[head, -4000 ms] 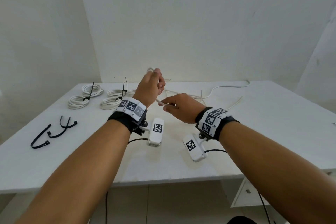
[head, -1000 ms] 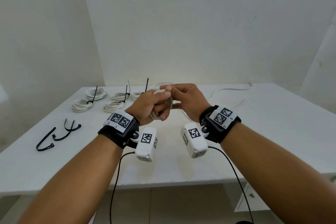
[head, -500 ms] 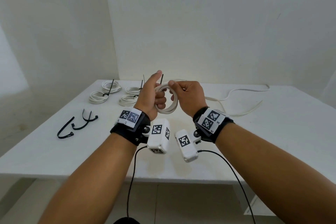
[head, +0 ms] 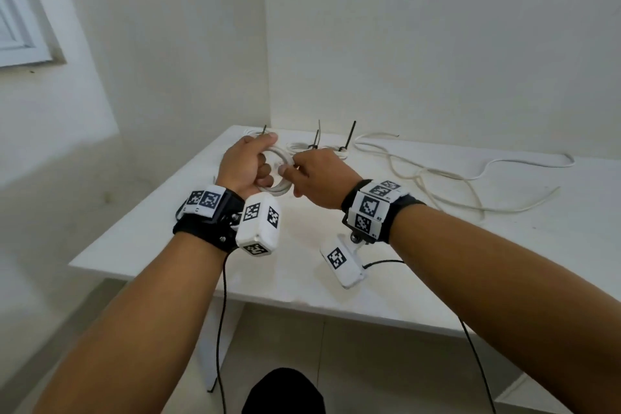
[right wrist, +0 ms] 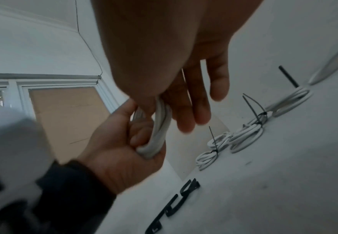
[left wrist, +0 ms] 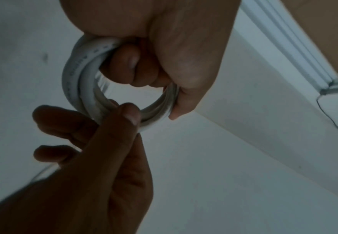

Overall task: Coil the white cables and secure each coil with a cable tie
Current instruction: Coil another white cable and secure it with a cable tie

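Near the middle of the head view, above the table [head: 302, 282], both hands meet on one small coil [head: 280, 175] of white cable. The left hand [head: 247, 166] has its fingers curled through the ring and its thumb over the top, gripping it. The right hand [head: 321, 180] pinches the coil's near side between thumb and forefinger; its other fingers hang loosely.

The left wrist view shows the coil [left wrist: 88, 82] face-on as a round ring of a few turns, the opening clear through its middle, with the left hand [left wrist: 164, 47] in the top of the frame and the right hand [left wrist: 96, 142] coming up from the lower left. The right wrist view shows the same coil [right wrist: 160, 129] edge-on, its turns running up and down the frame between the left hand [right wrist: 119, 152] and the right hand [right wrist: 184, 79], so the ring stands roughly upright.

Only the right wrist view shows the loose ties [right wrist: 176, 199], black, lying on the table at the bottom of the frame; the left arm hides them in the head view. Tied coils [right wrist: 244, 134] lie in a row at its right, tie tails sticking up. In the head view they sit behind the hands [head: 314, 146], and loose cable [head: 453, 185] sprawls across the table's right half.
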A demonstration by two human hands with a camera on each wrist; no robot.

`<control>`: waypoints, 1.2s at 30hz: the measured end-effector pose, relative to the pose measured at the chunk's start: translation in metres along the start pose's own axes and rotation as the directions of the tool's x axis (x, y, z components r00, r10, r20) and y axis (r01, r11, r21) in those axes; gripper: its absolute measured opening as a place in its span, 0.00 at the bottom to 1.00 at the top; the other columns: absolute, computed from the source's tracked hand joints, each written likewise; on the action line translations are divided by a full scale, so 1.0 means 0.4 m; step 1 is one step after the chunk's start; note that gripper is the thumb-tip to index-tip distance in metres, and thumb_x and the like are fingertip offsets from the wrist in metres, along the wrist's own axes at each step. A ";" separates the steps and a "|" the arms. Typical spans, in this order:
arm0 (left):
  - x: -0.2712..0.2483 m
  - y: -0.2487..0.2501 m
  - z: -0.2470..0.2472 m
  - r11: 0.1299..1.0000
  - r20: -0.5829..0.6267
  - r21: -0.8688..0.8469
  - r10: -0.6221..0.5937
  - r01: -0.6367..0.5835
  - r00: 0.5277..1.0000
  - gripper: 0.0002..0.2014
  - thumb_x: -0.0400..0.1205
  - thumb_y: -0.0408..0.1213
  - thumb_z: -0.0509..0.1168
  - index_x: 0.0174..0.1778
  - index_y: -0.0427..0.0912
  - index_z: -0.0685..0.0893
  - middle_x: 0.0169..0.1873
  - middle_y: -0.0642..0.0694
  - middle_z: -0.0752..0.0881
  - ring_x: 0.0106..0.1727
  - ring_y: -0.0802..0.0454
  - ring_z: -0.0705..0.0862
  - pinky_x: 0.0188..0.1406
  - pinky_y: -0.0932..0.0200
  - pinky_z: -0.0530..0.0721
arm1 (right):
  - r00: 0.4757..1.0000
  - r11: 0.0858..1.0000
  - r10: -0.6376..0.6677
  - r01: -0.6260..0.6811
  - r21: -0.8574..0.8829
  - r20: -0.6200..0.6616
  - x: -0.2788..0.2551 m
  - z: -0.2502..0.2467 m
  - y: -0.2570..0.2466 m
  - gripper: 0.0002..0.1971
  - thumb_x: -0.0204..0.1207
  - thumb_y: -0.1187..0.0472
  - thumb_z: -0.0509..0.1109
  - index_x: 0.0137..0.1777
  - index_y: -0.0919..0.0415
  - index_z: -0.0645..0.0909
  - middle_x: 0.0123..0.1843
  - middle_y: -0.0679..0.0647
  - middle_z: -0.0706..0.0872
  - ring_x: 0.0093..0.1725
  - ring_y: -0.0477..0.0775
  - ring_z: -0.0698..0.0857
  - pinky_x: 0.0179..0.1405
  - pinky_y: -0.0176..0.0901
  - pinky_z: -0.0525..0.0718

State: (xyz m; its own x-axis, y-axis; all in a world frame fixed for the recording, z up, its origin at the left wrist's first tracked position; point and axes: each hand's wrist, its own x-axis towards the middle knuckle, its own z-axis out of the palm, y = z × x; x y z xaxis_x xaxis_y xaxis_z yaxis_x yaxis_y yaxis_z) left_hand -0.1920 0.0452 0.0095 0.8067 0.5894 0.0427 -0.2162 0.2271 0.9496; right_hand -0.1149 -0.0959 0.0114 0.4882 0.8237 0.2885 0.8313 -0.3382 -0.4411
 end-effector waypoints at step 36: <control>0.019 -0.053 0.004 0.974 -0.210 -0.208 -0.134 0.090 0.969 0.11 0.80 0.35 0.68 0.37 0.46 0.73 0.18 0.52 0.57 0.17 0.55 0.55 0.21 0.63 0.54 | 0.896 0.906 0.417 -0.397 0.147 -0.154 0.029 -0.032 0.235 0.08 0.76 0.60 0.73 0.37 0.60 0.89 0.32 0.53 0.92 0.28 0.49 0.90 0.30 0.38 0.89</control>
State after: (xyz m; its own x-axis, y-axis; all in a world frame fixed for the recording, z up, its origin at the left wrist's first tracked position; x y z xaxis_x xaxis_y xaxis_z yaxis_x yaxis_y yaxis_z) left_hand -0.1802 0.0436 -0.0099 0.6948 0.7032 -0.1510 -0.2529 0.4353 0.8640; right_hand -0.0277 -0.1238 -0.0158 0.8248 0.5268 0.2054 0.5208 -0.5663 -0.6388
